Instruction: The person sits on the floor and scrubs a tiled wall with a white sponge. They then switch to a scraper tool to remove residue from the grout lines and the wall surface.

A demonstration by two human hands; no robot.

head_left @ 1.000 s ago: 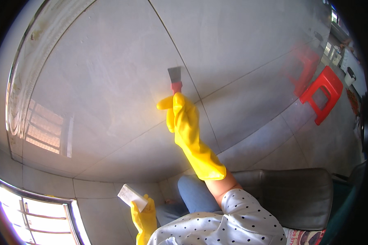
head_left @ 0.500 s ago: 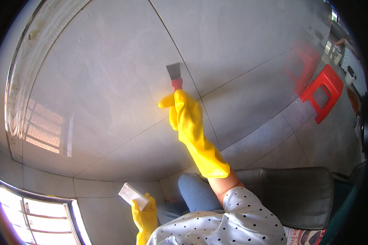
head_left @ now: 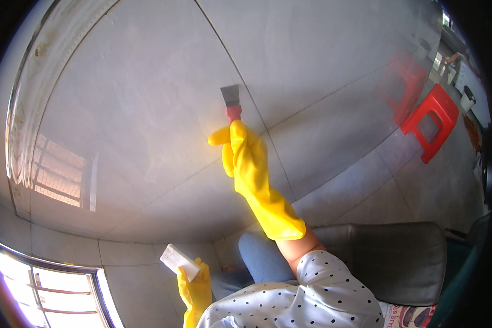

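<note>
Both my hands wear long yellow rubber gloves. My right hand (head_left: pixel 245 150) is raised against the grey tiled wall (head_left: pixel 147 98), closed round the red handle of a scraper (head_left: pixel 231 98). The scraper's flat dark blade points up and lies at or close to the tile, left of a dark grout line; whether it touches I cannot tell. Part of the handle is hidden in the glove. Low at the left, my left hand (head_left: pixel 195 287) grips a white rectangular block (head_left: pixel 179 262), perhaps a sponge, held tilted and away from the wall.
A red plastic stool (head_left: pixel 434 123) stands at the right, mirrored in the glossy tiles. Near my right arm is a dark padded seat (head_left: pixel 393 262). A bright barred window (head_left: pixel 54 292) is at the lower left. A pale strip (head_left: pixel 44 71) edges the wall's left side.
My right hand and the scraper have shifted very slightly left along the wall. My left hand keeps its hold on the white block, almost still.
</note>
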